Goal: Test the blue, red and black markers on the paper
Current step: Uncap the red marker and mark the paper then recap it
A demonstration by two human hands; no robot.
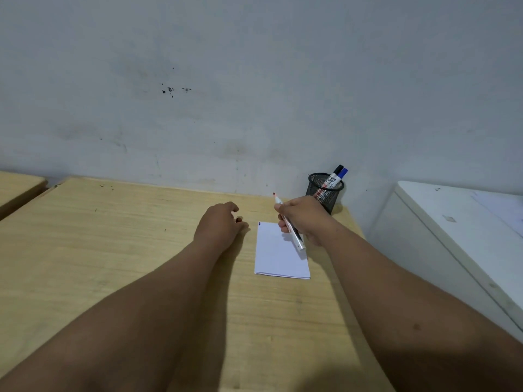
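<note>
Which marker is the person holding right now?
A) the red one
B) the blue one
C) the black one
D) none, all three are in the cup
A: the right hand holds the red marker, uncapped with its red tip pointing up, while the black marker and blue marker stand in the mesh cup.

Rear boundary: a painted wall [254, 80], pale grey-blue, scuffed and stained, with a cluster of small dark specks [171, 90] on its left-centre area. Directly below the wall stands a light wooden desk [113, 236] with visible grain and scattered dark marks. Left of the desk, a second wooden surface [17, 185] shows partially, separated by a narrow gap. Right of the desk sits a white cabinet [452, 222] with a marked top. Lighting is dim and even.
</note>
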